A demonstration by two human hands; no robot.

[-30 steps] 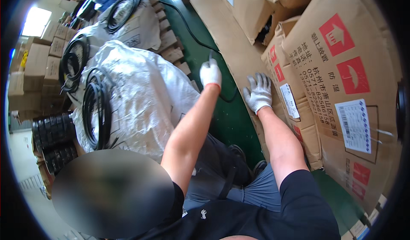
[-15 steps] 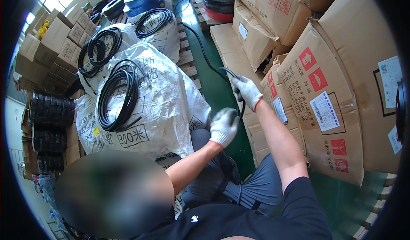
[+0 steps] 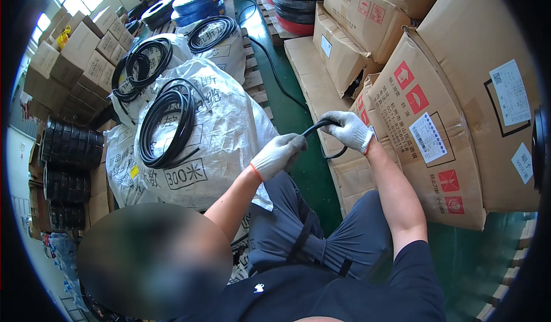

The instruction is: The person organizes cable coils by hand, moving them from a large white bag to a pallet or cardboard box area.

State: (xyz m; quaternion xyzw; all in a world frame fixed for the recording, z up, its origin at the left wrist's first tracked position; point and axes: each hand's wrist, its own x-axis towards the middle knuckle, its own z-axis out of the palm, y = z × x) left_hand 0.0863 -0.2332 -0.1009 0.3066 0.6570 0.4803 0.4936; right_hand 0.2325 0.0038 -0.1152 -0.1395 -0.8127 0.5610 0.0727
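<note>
A black cable (image 3: 314,128) bends between my two gloved hands. My left hand (image 3: 280,153), in a white knit glove, is closed round it beside the white sacks. Near the cardboard boxes, my right hand (image 3: 349,131) grips the same cable, and a short curved length hangs below that hand. From there a long run of black cable (image 3: 274,69) trails away along the green floor. To my left a coil of black cable (image 3: 167,128) lies on a bulging white woven sack (image 3: 224,144), its loose end sticking out to the right.
More black coils (image 3: 142,64) lie on sacks behind. Blue coils (image 3: 198,1) are stacked at the far end. Large cardboard boxes (image 3: 425,110) line the right side. Cartons (image 3: 80,52) and stacked black rolls (image 3: 72,150) stand at left. A strip of green floor (image 3: 321,178) runs between.
My left hand has moved slightly left and up onto the cable. My right hand has shifted right and down, and the cable now arches between both hands.
</note>
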